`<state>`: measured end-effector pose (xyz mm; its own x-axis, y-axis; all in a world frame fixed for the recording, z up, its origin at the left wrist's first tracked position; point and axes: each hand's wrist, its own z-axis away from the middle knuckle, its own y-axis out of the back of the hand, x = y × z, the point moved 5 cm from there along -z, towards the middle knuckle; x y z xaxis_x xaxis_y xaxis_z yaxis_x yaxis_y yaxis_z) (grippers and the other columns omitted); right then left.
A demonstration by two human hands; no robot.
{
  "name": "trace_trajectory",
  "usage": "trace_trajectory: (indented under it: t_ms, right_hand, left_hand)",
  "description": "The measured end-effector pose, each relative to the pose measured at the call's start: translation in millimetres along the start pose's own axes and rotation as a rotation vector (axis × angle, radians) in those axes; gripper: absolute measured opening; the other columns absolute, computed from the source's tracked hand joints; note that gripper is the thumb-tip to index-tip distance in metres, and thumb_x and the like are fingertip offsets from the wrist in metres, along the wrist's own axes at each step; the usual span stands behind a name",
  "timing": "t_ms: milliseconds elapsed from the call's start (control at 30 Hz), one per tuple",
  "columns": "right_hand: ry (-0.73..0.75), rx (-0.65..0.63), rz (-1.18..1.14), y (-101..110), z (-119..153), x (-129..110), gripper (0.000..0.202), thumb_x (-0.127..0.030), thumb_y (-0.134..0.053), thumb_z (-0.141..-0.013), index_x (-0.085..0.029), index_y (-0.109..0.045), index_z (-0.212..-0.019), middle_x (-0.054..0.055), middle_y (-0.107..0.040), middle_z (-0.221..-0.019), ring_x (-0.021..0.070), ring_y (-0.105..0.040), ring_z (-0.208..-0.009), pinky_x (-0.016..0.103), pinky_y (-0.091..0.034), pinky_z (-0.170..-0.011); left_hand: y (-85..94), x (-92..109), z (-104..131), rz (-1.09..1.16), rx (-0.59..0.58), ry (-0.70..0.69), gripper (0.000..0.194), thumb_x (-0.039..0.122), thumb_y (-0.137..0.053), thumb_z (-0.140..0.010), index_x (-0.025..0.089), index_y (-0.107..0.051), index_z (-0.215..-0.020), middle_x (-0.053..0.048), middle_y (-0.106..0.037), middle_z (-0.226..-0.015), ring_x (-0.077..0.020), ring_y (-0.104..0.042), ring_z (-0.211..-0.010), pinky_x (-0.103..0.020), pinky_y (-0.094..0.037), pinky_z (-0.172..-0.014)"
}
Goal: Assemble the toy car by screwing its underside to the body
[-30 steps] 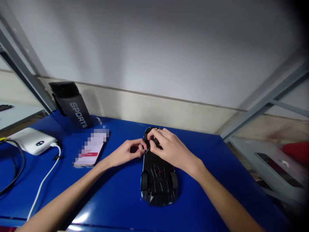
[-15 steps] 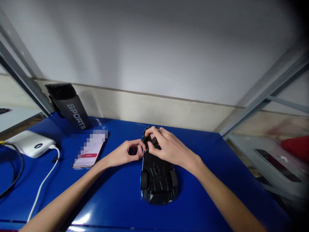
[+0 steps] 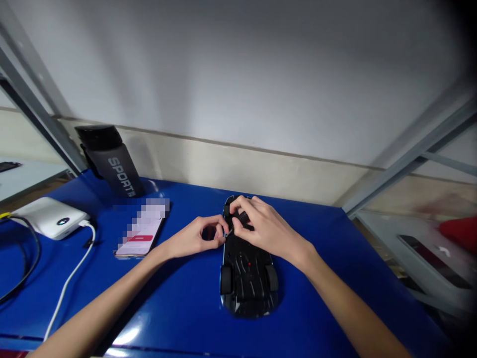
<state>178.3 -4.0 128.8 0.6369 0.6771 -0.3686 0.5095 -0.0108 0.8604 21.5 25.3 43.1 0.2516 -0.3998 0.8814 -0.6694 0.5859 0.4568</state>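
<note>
A toy car (image 3: 248,278) lies upside down on the blue table, its black underside and rear wheels facing up. My left hand (image 3: 201,236) is at the car's left edge, thumb and fingers curled in a pinch; what lies between the tips is too small to make out. Over the car's front end, my right hand (image 3: 266,226) is closed around a small black ribbed piece (image 3: 244,217). A thin grey rod (image 3: 230,232) shows between the two hands, near the left fingertips. The right hand covers much of the car's front.
A phone (image 3: 139,233) with a lit screen lies left of my left hand. Behind it stands a dark bottle (image 3: 119,169). A white power bank (image 3: 50,216) with a white cable (image 3: 70,276) is at far left. A wall (image 3: 261,166) borders the table's back.
The whole view has shifted slightly, so things sit a little further right. Both hands keep nearly the same grip and place on the toy car.
</note>
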Motion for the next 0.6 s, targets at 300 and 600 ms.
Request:
trace_trajectory:
  t_ms: [300, 600]
  right_hand:
    - [-0.138, -0.035, -0.216, 4, 0, 13, 0.014, -0.029, -0.051, -0.094, -0.028, -0.056, -0.107, 0.001, -0.065, -0.102, 0.0142, -0.059, -0.079, 0.033, -0.049, -0.077]
    - [-0.508, 0.602, -1.02, -27, 50, 91, 0.017, -0.039, -0.059, -0.09, -0.025, -0.059, -0.099, -0.003, -0.05, -0.078, 0.0133, -0.047, -0.069, 0.029, -0.039, -0.068]
  left_hand:
    - [0.1, 5, 1, -0.049, -0.013, -0.016, 0.012, 0.018, -0.057, -0.085, 0.02, -0.06, -0.097, 0.002, -0.063, -0.08, -0.0123, -0.055, -0.072, -0.026, -0.043, -0.069]
    - [1.0, 26, 3, -0.339, -0.057, 0.002, 0.013, 0.029, -0.05, -0.096, 0.022, -0.06, -0.102, -0.002, -0.068, -0.091, -0.016, -0.062, -0.076, -0.03, -0.044, -0.072]
